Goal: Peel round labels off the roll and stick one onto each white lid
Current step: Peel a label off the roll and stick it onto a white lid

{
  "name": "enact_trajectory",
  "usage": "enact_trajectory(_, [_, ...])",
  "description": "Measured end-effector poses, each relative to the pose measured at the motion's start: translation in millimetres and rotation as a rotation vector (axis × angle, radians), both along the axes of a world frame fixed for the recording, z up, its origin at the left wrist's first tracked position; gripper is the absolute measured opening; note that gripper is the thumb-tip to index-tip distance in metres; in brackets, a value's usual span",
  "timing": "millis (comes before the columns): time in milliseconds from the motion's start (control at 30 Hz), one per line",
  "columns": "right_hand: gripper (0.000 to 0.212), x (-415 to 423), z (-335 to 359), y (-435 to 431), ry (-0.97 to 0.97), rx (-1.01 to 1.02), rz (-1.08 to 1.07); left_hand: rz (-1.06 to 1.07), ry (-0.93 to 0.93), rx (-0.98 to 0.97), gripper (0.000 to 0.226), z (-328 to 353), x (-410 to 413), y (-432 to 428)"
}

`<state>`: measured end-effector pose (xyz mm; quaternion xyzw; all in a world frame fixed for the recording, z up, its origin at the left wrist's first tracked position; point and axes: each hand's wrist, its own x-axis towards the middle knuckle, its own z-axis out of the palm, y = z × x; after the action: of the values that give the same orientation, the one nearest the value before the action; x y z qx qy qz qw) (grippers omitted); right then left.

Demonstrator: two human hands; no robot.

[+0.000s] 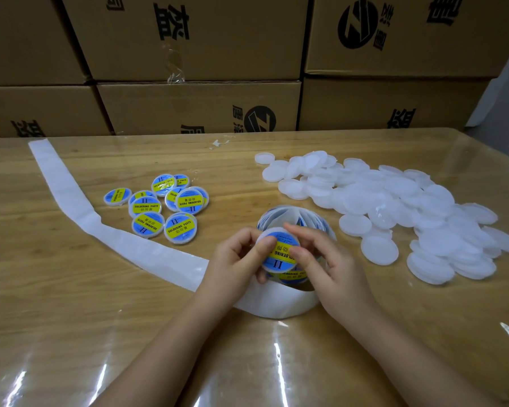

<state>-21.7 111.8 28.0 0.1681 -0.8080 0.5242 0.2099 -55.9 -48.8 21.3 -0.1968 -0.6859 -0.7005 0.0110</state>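
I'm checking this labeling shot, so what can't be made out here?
- Roll, head view: both hands cover its middle, so the labels left are uncountable.
- Held lid: the left hand and right hand hide its edges.
- Blank lids: overlapping, uncountable.
- Boxes: print cut off.

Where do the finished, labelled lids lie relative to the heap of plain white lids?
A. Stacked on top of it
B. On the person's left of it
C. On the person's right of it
B: the labelled lids sit in a small cluster on the left of the table, the plain white lids in a heap on the right.
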Motion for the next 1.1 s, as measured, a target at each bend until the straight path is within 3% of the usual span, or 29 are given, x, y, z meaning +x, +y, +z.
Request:
enact_trajectory(100, [0.032,-5.7,-2.9,8.4,0.126,0.117,-0.092,0.023,-0.013,-0.006,0.015,1.5,-5.8,-6.9])
enact_trajectory(233, [0.034,-15.7,-3.6,25.6,0.195,0.153,-0.215,0.444,-0.027,-0.019,0.019,2.4,-29.6,-35.0])
enact_trajectory(333, [0.034,-19.9,-4.8,30.8,0.178,0.133,-0.259,0.724,-0.014,-0.188,0.026,-4.0,-47.8,-65.6])
enact_trajectory(433, [0.033,-22.2,-6.2,31.7,0.17,0.145,-0.279,0.858,-0.023,-0.396,0.039,-16.0,-54.2,-82.1])
enact_trajectory(633, [0.031,-25.4,-7.6,36.9,0.177,0.148,-0.307,0.88,-0.01,-0.468,0.043,-26.0,-59.6,-84.4])
enact_trajectory(733, [0.028,-30.1,-9.8,46.4,0.169,0.152,-0.358,0.855,0.131,-0.536,0.038,-23.1,-57.7,-82.8])
enact_trajectory(867, [0.028,-38.8,-13.2,62.1,0.106,0.104,-0.477,0.699,0.426,-1.01,0.017,-24.3,-52.5,-73.9])
enact_trajectory(967, [0.033,-45.1,-17.2,76.1,0.014,0.045,-0.593,0.583,0.363,-1.229,0.019,-27.2,-47.6,-69.7])
enact_trajectory(1100, [0.04,-53.3,-25.0,90.8,-0.151,-0.086,-0.719,0.525,0.234,-1.327,0.034,-25.2,-48.8,-68.1])
